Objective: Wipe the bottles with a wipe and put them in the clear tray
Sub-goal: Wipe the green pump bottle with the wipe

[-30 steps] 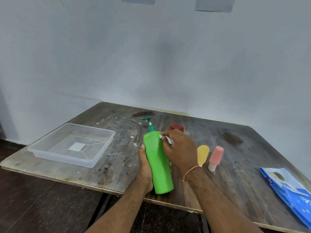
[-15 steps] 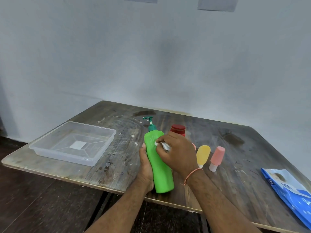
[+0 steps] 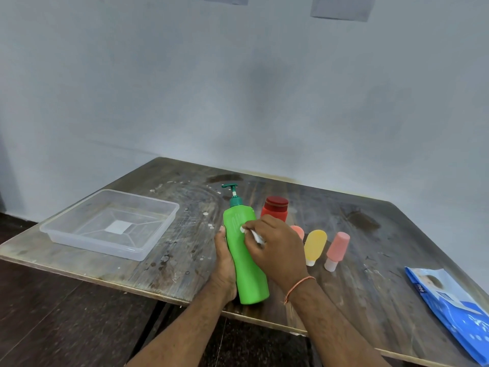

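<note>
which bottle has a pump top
The green bottle, gripped by the left hand and wiped by the right hand. The red, yellow and pink ones have plain caps.

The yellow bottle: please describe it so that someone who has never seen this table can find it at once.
Start at the wooden table, then find the right hand wiping the tall green pump bottle. Just right of that hand lies the yellow bottle, small and flat. Its pink neighbour further right and the red jar behind differ in colour.
</note>
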{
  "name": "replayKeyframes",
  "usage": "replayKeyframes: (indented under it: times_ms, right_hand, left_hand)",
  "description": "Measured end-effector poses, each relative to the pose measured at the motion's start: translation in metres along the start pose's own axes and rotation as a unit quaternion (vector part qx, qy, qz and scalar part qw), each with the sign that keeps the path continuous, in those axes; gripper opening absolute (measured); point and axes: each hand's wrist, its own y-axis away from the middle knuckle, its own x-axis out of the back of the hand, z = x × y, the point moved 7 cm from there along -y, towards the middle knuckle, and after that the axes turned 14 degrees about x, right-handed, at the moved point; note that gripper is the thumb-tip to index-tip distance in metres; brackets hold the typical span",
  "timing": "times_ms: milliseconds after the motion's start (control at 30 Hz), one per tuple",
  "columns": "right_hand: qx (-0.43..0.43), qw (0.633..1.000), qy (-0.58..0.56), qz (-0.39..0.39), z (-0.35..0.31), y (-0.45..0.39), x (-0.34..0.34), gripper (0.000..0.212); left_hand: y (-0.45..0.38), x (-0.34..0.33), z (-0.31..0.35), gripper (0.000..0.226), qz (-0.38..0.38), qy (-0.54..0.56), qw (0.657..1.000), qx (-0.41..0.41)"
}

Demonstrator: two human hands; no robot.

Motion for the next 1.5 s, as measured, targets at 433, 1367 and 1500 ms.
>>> replayKeyframes:
  times_ms: [433,1367,1500]
  right_hand:
    - [0.021,1.000,0.015,-0.011,-0.010,-0.003,0.000,0.011]
    - [0.032,0.998,-0.016,-0.051,-0.011,-0.030,-0.002,0.015]
    - [0.005,1.000,0.010,-0.021,-0.002,-0.035,0.001,0.021]
  left_hand:
    - [0.000,-0.004,-0.002,0.075,-0.010,0.020,1.000,0.009]
    - [0.006,-0.003,0.001,0.075,0.005,0.012,1.000,0.006]
    - [0.000,-0.001,0.001,0.078,0.014,-0.010,1.000,0.006]
